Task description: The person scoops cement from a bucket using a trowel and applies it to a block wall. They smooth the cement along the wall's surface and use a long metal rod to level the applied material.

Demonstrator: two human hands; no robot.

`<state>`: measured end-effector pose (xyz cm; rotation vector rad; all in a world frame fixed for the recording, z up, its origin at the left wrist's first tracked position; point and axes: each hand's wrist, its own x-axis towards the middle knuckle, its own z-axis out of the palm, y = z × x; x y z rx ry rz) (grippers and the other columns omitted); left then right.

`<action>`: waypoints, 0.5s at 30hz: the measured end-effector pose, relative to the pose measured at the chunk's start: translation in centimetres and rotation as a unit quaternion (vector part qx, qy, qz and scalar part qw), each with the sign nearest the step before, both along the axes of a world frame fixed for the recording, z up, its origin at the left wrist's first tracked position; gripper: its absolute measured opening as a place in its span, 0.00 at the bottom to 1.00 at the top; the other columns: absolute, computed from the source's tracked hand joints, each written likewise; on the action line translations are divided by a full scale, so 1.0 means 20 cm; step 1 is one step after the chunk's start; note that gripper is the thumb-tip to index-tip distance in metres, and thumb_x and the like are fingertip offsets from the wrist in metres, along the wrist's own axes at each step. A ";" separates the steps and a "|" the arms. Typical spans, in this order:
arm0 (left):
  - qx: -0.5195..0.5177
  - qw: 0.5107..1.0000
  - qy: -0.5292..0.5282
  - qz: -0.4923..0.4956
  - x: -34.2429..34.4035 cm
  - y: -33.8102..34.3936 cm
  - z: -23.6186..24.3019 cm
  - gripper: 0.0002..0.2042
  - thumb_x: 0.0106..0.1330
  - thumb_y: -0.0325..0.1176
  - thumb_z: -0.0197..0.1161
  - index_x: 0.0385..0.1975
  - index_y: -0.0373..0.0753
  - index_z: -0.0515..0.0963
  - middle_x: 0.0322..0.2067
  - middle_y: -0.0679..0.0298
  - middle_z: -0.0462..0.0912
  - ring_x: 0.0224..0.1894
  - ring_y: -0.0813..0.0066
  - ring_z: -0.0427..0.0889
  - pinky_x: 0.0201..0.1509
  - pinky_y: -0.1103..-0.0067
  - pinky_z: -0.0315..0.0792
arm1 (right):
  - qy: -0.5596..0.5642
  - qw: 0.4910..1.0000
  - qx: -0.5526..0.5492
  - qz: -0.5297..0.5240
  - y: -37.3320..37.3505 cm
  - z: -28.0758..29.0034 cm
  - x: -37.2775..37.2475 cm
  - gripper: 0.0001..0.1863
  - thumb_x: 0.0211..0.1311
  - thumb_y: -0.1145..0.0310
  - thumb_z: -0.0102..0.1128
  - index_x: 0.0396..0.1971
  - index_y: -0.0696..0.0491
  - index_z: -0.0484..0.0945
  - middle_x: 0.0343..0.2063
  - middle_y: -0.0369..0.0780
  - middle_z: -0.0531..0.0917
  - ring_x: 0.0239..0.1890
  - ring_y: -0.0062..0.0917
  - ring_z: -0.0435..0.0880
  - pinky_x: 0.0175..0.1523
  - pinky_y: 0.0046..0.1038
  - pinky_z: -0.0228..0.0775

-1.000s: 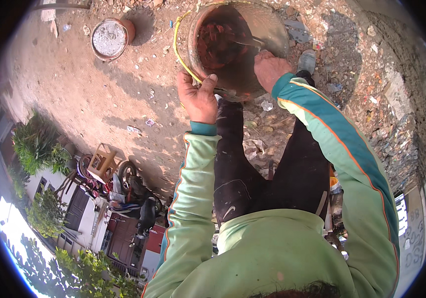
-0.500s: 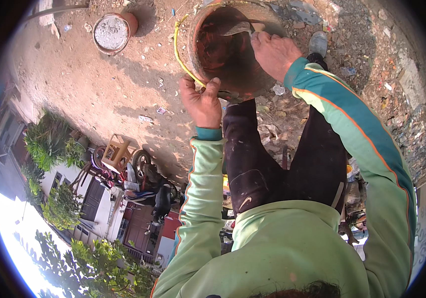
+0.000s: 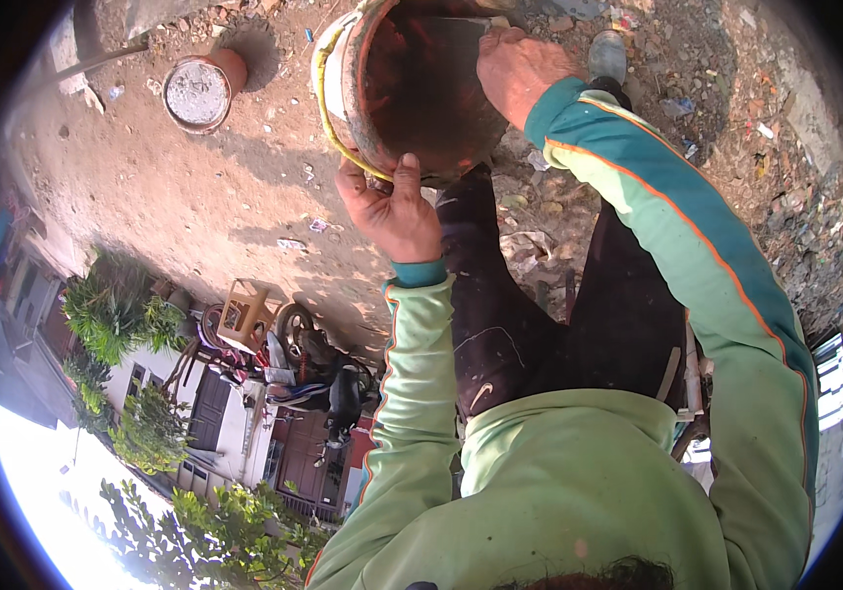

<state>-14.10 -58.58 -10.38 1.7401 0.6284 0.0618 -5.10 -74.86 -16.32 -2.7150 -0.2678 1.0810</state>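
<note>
A bucket (image 3: 341, 74) with a pale outer wall and a stained reddish-brown inside is tipped so that I look into its mouth. Its yellow handle (image 3: 325, 116) curves down along the left side. At the near rim, my left hand (image 3: 397, 208) is closed on the bucket by the lower end of that handle, thumb over the edge. My right hand (image 3: 525, 74) is closed at the right rim around a trowel (image 3: 481, 21). Little of the trowel shows now, its blade lying in the dark upper part of the mouth.
A smaller reddish bucket (image 3: 234, 71) with a grey, flat-topped filling stands on the dirt at the far left. My shoe (image 3: 606, 59) is beyond my right hand, among rubble and litter. A brown stool (image 3: 242, 317) and a motorbike (image 3: 345, 398) are at the left.
The bucket has shifted left and tipped, showing more of its outer wall, with the handle now against it. Both hands moved left; the trowel blade, plain before, is mostly hidden.
</note>
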 end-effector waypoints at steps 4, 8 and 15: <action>-0.001 0.999 -0.029 -0.016 0.05 -0.04 0.05 0.16 0.61 0.16 0.66 0.46 0.36 0.71 0.39 0.66 0.77 0.41 0.81 0.75 0.48 0.81 0.73 | 0.141 0.988 0.019 0.063 0.07 0.00 0.02 0.19 0.63 0.72 0.57 0.54 0.59 0.74 0.53 0.44 0.80 0.60 0.34 0.78 0.52 0.34 0.81; -0.056 0.998 -0.033 -0.009 0.08 0.04 0.04 0.17 0.61 0.16 0.66 0.47 0.37 0.71 0.37 0.67 0.78 0.39 0.80 0.77 0.46 0.80 0.75 | 0.163 0.982 0.078 0.059 0.00 0.05 -0.05 0.17 0.61 0.71 0.60 0.49 0.61 0.77 0.42 0.48 0.84 0.50 0.38 0.84 0.51 0.37 0.80; -0.083 0.994 0.051 0.053 -0.02 0.21 -0.13 0.15 0.60 0.16 0.64 0.43 0.38 0.71 0.36 0.68 0.76 0.37 0.81 0.75 0.42 0.81 0.74 | 0.414 0.876 0.238 -0.061 -0.11 -0.09 -0.07 0.30 0.47 0.64 0.66 0.53 0.59 0.74 0.33 0.50 0.83 0.34 0.43 0.84 0.39 0.40 0.75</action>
